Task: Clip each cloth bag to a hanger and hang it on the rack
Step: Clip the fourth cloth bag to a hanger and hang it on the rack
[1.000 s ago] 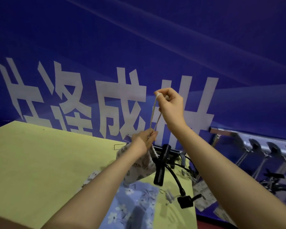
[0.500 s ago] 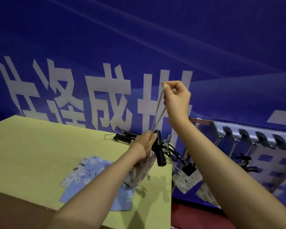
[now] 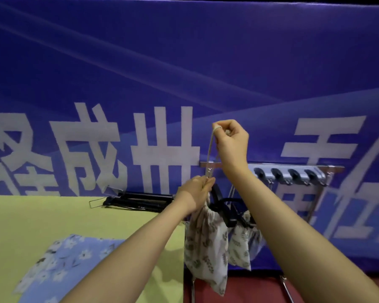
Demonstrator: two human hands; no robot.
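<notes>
Both hands have carried the leaf-print bag [image 3: 206, 243] off the table edge and out toward the rack [image 3: 293, 169] since half a second ago; it now hangs in the air past the yellow table [image 3: 74, 219], just in front of the rack's rail. The right hand [image 3: 232, 141] is raised, fingers curled, pinching the top of the bag's drawstring [image 3: 211, 149], whose loop runs over the fingertip. The left hand [image 3: 197, 191] sits lower, fingers closed around the gathered neck of the bag where the cord comes out. A black hanger [image 3: 223, 206] shows just behind the left hand, beside the bag's neck; whether its clip already bites the cloth I cannot tell, since the hand covers that spot.

As to progress: a second leaf-print bag [image 3: 241, 243] appears to hang already from the rack, right behind the one in hand, so at least one looks done. The bag in hand seems to be at the hanging step, not yet on the rail. Blue flowered bags [image 3: 70, 259] lie flat on the table, unclipped, and a pile of spare black hangers [image 3: 138, 201] rests at the table's far edge against the blue banner [image 3: 184, 62]. So most of the job seems left: finish this one, then clip and hang those on the table.
</notes>
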